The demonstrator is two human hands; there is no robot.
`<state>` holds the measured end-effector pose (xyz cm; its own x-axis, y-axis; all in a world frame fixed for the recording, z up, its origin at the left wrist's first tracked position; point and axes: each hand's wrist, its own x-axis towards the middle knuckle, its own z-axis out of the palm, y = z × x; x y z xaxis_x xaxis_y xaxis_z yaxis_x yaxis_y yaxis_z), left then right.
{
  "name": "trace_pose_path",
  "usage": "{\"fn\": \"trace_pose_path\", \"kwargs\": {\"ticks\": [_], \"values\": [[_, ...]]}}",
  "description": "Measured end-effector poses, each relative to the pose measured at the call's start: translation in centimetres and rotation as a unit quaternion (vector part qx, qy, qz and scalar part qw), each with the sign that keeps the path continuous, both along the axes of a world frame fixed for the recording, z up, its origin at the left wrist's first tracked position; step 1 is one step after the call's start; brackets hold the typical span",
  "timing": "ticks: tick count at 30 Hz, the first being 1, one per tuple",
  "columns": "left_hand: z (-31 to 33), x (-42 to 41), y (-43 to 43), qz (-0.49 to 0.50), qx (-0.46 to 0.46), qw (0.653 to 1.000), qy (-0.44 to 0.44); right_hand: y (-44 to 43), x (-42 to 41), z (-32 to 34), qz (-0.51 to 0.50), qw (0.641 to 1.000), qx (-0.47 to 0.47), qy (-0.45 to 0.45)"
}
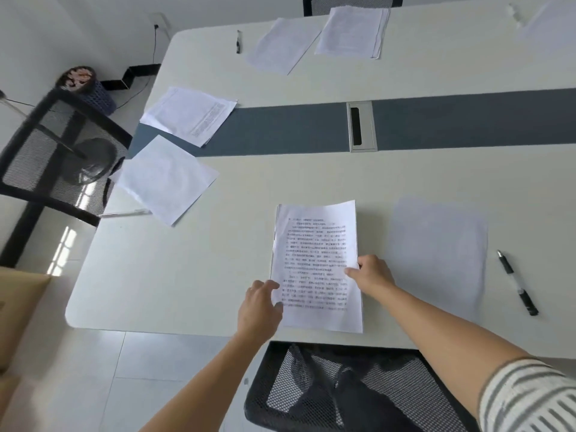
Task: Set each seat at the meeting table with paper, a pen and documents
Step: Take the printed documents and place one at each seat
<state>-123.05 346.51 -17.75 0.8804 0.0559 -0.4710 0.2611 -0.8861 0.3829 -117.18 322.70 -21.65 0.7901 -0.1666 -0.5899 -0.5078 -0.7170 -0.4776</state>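
White table [311, 176] under papers [439, 244], documents [314, 263], pens [517, 283].

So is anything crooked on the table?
Yes. At the left end of the white table, the blank white paper sheet lies tilted, one corner reaching the edge. The printed white document in front lies nearly straight.

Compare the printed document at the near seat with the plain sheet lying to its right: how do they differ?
The printed document is covered in lines of text; the plain sheet shows none. The left hand touches the document and the right hand pinches its edge; the plain sheet lies untouched. Both are white and lie flat on the table.
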Motion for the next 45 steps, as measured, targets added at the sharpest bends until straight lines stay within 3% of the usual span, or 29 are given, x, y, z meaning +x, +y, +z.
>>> {"fn": "trace_pose_path", "kwargs": {"ticks": [6,8,11,15,29,31,35,39,41,45], "values": [[-2.6,-1.2,-1.9,-0.131,0.073,0.989,-0.011,-5.5,-2.6,1.2,-0.024,0.982,-0.155,-0.104],[-3.3,-1.4,-2.5,-0.162,0.086,0.983,0.005,-8.4,-4.8,0.6,-0.002,0.979,-0.196,-0.050],[-4.3,-1.5,-3.1,-0.181,0.096,0.979,0.022,-10.6,-7.2,-0.6,0.055,0.979,-0.194,0.034],[-4.8,-1.6,-3.6,-0.177,0.105,0.978,0.013,-9.5,-8.0,-1.0,0.149,0.970,-0.190,0.014],[-4.8,-1.6,-3.8,-0.175,0.111,0.978,0.011,-8.9,-8.2,-1.1,0.126,0.975,-0.186,0.002],[-4.8,-1.6,-3.8,-0.176,0.110,0.978,0.009,-9.5,-8.0,-0.9,0.108,0.976,-0.189,-0.028],[-4.8,-1.5,-3.9,-0.178,0.115,0.977,0.014,-15.1,-6.9,-0.8,-0.017,0.948,-0.258,-0.184],[-4.7,-1.3,-4.0,-0.179,0.122,0.976,0.022,-22.6,-6.5,-0.3,-0.187,0.939,-0.284,-0.057],[-4.7,-1.3,-4.1,-0.179,0.123,0.976,0.023,-24.6,-7.1,-0.5,-0.213,0.935,-0.282,0.010],[-4.8,-1.2,-4.1,-0.172,0.119,0.978,0.025,-25.0,-7.9,-0.6,-0.231,0.943,-0.237,0.021]]}}
